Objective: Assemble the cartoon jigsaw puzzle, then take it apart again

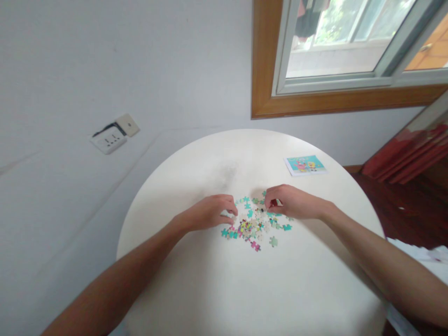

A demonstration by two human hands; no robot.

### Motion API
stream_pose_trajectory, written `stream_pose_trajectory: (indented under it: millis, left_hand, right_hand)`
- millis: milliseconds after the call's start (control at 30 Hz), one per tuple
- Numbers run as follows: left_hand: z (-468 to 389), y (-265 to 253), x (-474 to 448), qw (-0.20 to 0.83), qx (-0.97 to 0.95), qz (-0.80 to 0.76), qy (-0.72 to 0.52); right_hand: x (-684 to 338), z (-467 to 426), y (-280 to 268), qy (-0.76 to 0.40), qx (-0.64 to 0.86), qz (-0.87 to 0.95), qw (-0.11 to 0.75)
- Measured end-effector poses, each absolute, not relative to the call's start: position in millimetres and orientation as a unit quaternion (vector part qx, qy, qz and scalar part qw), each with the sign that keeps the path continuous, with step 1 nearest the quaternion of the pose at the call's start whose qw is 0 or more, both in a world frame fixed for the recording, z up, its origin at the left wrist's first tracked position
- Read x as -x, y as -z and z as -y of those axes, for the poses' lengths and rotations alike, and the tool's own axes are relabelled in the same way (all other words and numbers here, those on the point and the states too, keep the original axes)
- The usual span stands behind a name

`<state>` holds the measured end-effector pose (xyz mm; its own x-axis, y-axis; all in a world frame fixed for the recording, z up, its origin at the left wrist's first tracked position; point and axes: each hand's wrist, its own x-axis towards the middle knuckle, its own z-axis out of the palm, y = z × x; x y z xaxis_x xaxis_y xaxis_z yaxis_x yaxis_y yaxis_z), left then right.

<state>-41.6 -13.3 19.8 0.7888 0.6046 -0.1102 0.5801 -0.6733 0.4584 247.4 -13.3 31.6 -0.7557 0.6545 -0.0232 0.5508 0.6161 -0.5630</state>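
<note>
A loose heap of jigsaw puzzle pieces [248, 227] lies on the round white table [210, 289]. Teal, pink, yellow and pale pieces are mixed together, some overlapping. At the heap's left edge is my left hand [219, 211], its fingers curved and the thumb apart from them; I make out nothing held between them. My right hand [285, 201] rests over the heap's upper right, thumb and forefinger pinched together among the pieces. Whatever may be in that pinch is too small to make out. One pink piece [255, 246] and one pale green piece [273, 241] lie at the near side.
A small picture card [306, 165] with cartoon figures on teal lies towards the table's far right. Behind the table stand a white wall with a socket [109, 139] and a wood-framed window [336, 103]. A red curtain [408, 156] hangs at the right.
</note>
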Motion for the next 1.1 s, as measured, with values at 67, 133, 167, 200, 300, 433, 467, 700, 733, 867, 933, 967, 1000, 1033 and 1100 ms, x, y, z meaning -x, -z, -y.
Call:
stream_pose_trajectory:
  millis: [67,133,167,200,300,433,467,700,733,867,933,967,1000,1033,1100]
  left_hand:
    - [15,-19,38,0.248,-0.913,-0.324,-0.025]
    - [16,-20,36,0.253,-0.909,-0.330,-0.025]
    - [17,-21,35,0.253,-0.908,-0.333,-0.024]
    - [17,-24,35,0.251,-0.908,-0.336,-0.023]
    - [19,-33,40,0.223,-0.913,-0.340,-0.022]
    - [23,-45,51,0.183,-0.925,-0.333,0.010]
    - [24,-47,53,0.179,-0.926,-0.331,0.026]
    - [24,-46,55,0.231,-0.912,-0.324,0.102]
    - [25,-47,54,0.241,-0.912,-0.318,0.098]
    - [30,-47,47,0.245,-0.924,-0.286,0.059]
    - [33,-44,43,0.231,-0.932,-0.274,0.047]
    - [35,-42,41,0.222,-0.936,-0.270,0.043]
    - [36,-40,40,0.214,-0.939,-0.267,0.040]
    - [36,-38,38,0.206,-0.942,-0.264,0.038]
    - [37,-34,36,0.191,-0.946,-0.258,0.040]
  right_hand:
    - [-246,13,-32,-0.267,0.336,0.895,0.122]
    - [-243,15,-34,-0.256,0.331,0.896,0.146]
    - [-241,17,-35,-0.254,0.324,0.898,0.154]
    - [-238,21,-36,-0.255,0.312,0.902,0.157]
    - [-223,39,-35,-0.266,0.243,0.923,0.140]
    - [-196,67,-20,-0.228,0.155,0.956,0.104]
    - [-191,73,-15,-0.207,0.149,0.962,0.096]
    - [-186,82,-6,-0.165,0.118,0.978,0.057]
    - [-186,81,-7,-0.173,0.124,0.975,0.062]
    - [-180,77,-3,-0.181,0.232,0.946,0.134]
    - [-174,77,2,-0.165,0.278,0.933,0.155]
    - [-172,77,4,-0.155,0.289,0.932,0.156]
    - [-169,77,7,-0.144,0.293,0.933,0.152]
    - [-167,78,9,-0.131,0.294,0.935,0.148]
    - [-164,79,13,-0.102,0.289,0.941,0.143]
